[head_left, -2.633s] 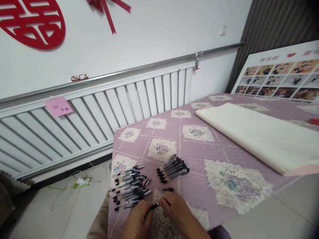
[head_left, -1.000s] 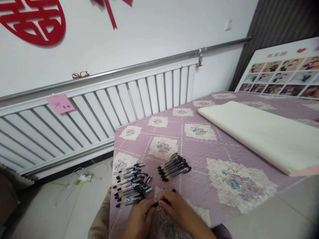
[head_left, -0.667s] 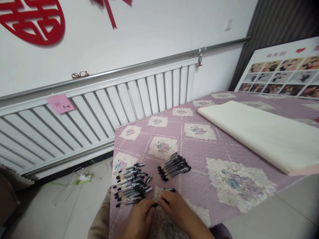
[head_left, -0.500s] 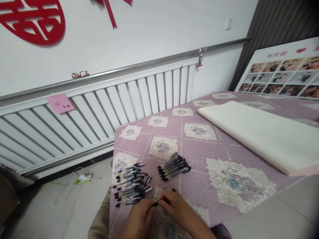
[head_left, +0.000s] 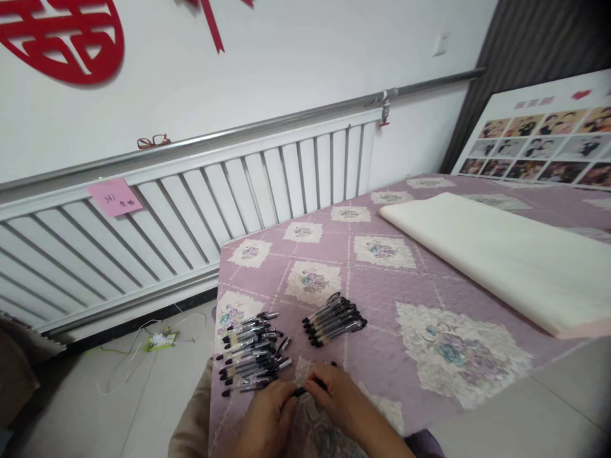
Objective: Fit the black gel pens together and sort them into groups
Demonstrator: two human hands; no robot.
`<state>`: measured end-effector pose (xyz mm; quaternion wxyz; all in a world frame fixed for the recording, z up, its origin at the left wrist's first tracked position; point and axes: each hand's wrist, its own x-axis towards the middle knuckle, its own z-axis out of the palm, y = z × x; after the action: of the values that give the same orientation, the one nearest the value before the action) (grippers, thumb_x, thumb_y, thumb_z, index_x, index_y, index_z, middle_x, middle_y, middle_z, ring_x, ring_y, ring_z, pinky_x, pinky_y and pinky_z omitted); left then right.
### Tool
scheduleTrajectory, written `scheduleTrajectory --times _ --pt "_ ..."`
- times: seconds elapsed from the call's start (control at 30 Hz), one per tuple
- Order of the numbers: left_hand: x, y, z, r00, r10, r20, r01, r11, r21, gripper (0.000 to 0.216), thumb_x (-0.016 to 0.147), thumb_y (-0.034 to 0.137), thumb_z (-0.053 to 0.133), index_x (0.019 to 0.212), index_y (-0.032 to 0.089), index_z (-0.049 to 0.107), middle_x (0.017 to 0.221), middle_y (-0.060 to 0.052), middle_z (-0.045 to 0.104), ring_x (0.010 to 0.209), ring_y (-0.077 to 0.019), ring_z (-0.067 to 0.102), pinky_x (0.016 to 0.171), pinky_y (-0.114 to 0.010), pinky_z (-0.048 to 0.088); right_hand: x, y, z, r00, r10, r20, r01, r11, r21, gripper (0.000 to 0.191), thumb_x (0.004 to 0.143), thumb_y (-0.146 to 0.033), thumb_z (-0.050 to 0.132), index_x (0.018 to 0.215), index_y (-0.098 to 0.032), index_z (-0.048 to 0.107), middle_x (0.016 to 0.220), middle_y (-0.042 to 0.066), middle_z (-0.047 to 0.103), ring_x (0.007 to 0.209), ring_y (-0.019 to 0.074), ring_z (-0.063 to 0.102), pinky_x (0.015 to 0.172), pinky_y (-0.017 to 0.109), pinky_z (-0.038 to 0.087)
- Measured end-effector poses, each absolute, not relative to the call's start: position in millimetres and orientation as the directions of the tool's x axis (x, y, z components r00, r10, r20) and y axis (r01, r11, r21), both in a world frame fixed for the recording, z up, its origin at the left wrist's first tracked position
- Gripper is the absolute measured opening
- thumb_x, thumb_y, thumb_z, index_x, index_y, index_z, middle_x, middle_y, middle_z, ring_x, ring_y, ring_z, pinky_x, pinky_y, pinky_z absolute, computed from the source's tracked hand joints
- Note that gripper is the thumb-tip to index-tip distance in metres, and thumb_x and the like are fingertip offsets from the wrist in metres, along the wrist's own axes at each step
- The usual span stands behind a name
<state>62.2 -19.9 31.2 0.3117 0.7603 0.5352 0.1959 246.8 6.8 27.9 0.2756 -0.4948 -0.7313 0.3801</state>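
Observation:
Close together at the table's near edge, my left hand (head_left: 273, 407) and my right hand (head_left: 334, 393) are both closed on one dark pen (head_left: 300, 391). Only a short black stretch of it shows between my fingers; its ends are hidden. Just beyond my left hand lies a loose pile of several black-capped pens (head_left: 251, 356). A neater bundle of several pens (head_left: 334, 321) lies farther off, to the right of that pile. The dark tip of another pen (head_left: 333, 364) pokes out behind my right hand.
A purple floral cloth (head_left: 344, 280) covers the table. At the right lies a folded cream sheet (head_left: 506, 261), with a photo board (head_left: 539, 143) behind it. A white radiator (head_left: 267, 184) runs along the wall. On the floor at left sits a power strip (head_left: 161, 341) with cords.
My hands and the pen between them stay almost in place. The pens on the table have not moved; the view shifts very slightly.

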Motion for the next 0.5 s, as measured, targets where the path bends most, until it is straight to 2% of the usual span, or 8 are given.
scheduleTrajectory --times 0.13,0.3,0.5 --pt "62.9 -20.2 34.6 0.345 0.937 -0.054 0.698 -0.218 0.682 0.028 0.086 0.020 0.043 0.102 0.021 0.066 0.099 -0.005 0.068 0.093 -0.0192 0.060 0.085 -0.029 0.045 249.2 8.5 31.6 -0.379 0.925 0.023 0.432 0.198 -0.880 0.016 0.083 -0.029 0.052 0.074 -0.019 0.060 0.071 -0.002 0.062 0.070 0.0141 0.056 0.063 0.023 0.036" --pt "60.8 -18.9 31.4 0.298 0.954 -0.033 0.708 -0.198 0.678 0.027 0.085 0.020 0.044 0.099 0.020 0.067 0.099 -0.006 0.067 0.094 -0.0204 0.060 0.088 -0.032 0.045 250.0 9.0 32.9 -0.316 0.949 0.012 0.329 0.122 -0.937 0.010 0.080 -0.025 0.052 0.079 -0.019 0.060 0.075 -0.002 0.062 0.072 0.0143 0.055 0.065 0.023 0.039" --pt "57.8 -17.3 21.2 0.305 0.952 0.010 0.625 -0.208 0.752 0.039 0.079 0.013 0.046 0.115 0.021 0.061 0.114 -0.005 0.064 0.105 -0.0194 0.057 0.095 -0.031 0.042 244.9 7.3 26.8 -0.353 0.935 -0.010 0.305 0.105 -0.947 0.010 0.076 -0.018 0.052 0.078 -0.019 0.061 0.073 -0.003 0.062 0.072 0.0136 0.056 0.066 0.023 0.040"
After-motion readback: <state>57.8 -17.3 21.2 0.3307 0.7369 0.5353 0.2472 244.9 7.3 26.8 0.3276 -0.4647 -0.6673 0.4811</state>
